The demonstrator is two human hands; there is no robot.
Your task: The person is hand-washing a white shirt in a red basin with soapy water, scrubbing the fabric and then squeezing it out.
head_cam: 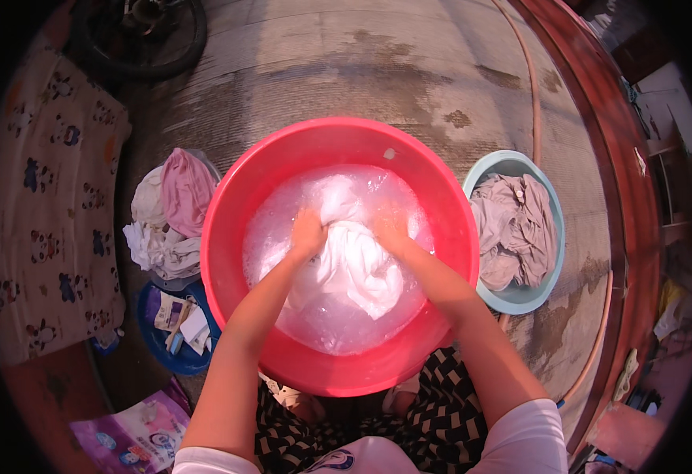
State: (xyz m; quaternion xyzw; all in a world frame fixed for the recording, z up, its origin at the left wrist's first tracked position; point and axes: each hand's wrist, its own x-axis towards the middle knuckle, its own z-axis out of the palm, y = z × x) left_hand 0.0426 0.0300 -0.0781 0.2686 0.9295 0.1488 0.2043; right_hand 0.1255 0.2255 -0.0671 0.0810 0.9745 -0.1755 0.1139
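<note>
A large red plastic basin point(337, 376) stands between my knees, holding cloudy, sudsy water point(346, 338). White wet cloth point(358, 260) lies bunched in the middle, partly above the surface. My left hand point(308, 234) grips the cloth at its left side, fingers partly hidden by water and fabric. On the other side, my right hand point(391, 226) is dipped into the suds against the cloth; its fingers are blurred under the water, so its grip cannot be made out.
At right, a light blue basin point(515, 308) holds greyish-pink clothes point(518, 231). Left are piled pink and white laundry point(186, 192) and a blue basin point(156, 355) with packets and a brush. A purple detergent bag point(138, 435), a hose point(535, 118) and a wheel point(195, 56) lie around.
</note>
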